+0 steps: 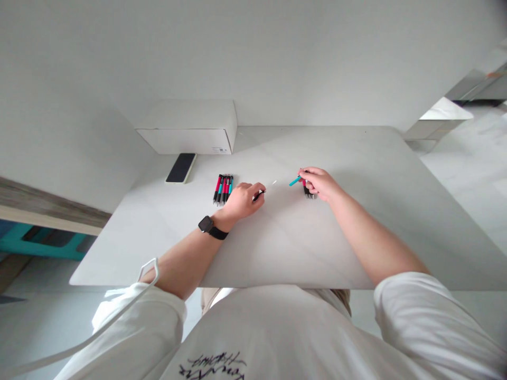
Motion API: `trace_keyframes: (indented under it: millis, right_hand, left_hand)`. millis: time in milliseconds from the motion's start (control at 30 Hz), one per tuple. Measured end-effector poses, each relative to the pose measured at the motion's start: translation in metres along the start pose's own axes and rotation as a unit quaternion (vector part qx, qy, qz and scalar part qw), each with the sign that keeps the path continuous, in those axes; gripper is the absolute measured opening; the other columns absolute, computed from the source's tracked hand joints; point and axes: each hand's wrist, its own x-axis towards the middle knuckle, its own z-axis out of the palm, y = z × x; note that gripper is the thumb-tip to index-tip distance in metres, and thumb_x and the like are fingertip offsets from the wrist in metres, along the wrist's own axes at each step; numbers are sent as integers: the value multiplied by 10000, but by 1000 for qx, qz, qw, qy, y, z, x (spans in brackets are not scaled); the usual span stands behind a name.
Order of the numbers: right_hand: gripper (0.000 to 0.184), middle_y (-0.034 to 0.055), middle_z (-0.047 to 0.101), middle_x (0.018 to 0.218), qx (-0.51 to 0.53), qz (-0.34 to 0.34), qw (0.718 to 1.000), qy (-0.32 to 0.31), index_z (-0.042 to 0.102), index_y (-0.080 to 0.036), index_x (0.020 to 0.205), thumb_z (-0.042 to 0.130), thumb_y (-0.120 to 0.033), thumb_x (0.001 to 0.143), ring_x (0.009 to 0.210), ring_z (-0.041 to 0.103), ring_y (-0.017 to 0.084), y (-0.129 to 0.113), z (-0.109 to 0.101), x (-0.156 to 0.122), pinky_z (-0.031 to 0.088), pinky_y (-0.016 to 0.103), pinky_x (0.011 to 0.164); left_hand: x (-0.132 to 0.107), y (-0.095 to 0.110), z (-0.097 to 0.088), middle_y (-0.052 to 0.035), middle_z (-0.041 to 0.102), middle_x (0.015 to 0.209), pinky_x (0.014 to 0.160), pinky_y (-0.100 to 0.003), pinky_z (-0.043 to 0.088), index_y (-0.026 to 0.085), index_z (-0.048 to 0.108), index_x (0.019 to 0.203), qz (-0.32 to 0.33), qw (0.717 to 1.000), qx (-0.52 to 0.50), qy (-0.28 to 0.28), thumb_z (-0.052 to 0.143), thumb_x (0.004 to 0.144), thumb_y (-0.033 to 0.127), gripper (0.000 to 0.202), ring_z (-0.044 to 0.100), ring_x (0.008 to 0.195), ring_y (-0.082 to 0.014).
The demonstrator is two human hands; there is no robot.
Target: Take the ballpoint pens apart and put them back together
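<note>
My left hand (pixel 243 200), with a black watch on its wrist, rests on the white table (pixel 356 232), fingers closed round a small black pen part (pixel 259 195). Just left of it lies a row of several red, teal and black pens (pixel 223 189). My right hand (pixel 319 183) is closed on a teal pen piece (pixel 294 181) that points left. Under that hand lie more dark pens (pixel 308 194), partly hidden. A thin whitish sliver (pixel 274 182) lies on the table between the hands.
A white cardboard box (pixel 190 128) stands at the table's back left against the wall. A black phone (pixel 181 168) lies in front of it. A teal frame (pixel 47 243) shows below the table's left edge.
</note>
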Motion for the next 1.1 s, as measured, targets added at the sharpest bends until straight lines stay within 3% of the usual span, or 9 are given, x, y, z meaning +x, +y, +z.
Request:
trace_keyframes:
  millis: [100,200,300,400,500,633,867,1000,1100]
  right_hand:
    - [352,39,699,830,-62,1,998,11,707,-229,959,841,-488,763,450,344,53,4,5,-1,168,201,382]
    - [286,51,744,864,-150,-41,987,37,732,-234,984,774,-465,821,473,443,85,13,8,2,287,224,411]
    - [207,52,774,886,-237,-96,965,58,753,-237,981,715,-406,867,643,639,158,22,8,8,476,279,575]
    - [182,47,784,921,-299,-132,943,63,759,-244,1002,696,-368,885,820,720,208,25,8,10,549,348,771]
    - [181,43,785,979,-342,-168,921,75,757,-259,1032,690,-363,899,870,718,217,23,12,6,551,383,853]
    - [182,38,781,969,-376,-186,904,85,758,-268,1048,688,-366,912,846,696,217,17,18,-3,538,390,845]
    - [249,22,763,919,-353,-204,910,72,714,-263,1119,708,-390,904,768,662,198,15,19,-5,516,358,786]
    - [364,7,774,883,-329,-218,912,112,625,-260,1195,749,-406,885,745,659,198,7,12,-5,494,339,763]
    - [298,15,794,915,-337,-217,907,126,632,-266,1165,719,-404,915,748,670,196,-2,8,-9,489,332,762]
  left_hand:
    - [0,0,1,-32,729,800,781,-325,503,225,698,1104,-3,1000,-2,-3,575,974,245,180,687,763,-195]
    - [0,0,2,-33,736,814,783,-323,508,227,700,1112,-6,1000,-5,-6,579,977,251,182,694,774,-195]
    - [-1,-1,3,-34,738,820,779,-320,509,230,700,1111,-7,1000,-6,-9,584,978,261,179,695,773,-193]
    - [-1,-1,3,-33,738,823,776,-318,506,232,697,1110,-6,1000,-7,-13,584,981,269,175,696,776,-194]
    - [0,0,3,-31,743,834,767,-315,502,234,696,1111,-3,1000,-10,-23,585,986,276,172,697,780,-192]
    - [0,0,3,-27,748,844,763,-314,498,234,693,1122,-1,999,-13,-31,588,990,283,175,697,785,-193]
    - [0,-2,3,-25,755,854,757,-306,502,236,695,1124,-5,999,-27,-33,594,982,277,179,700,780,-184]
    - [0,-1,3,-25,756,862,765,-306,501,234,692,1132,-3,999,-32,-34,591,988,281,182,704,795,-186]
    - [0,-1,3,-27,755,864,769,-304,499,233,695,1127,-12,999,-28,-30,592,988,286,180,702,797,-186]
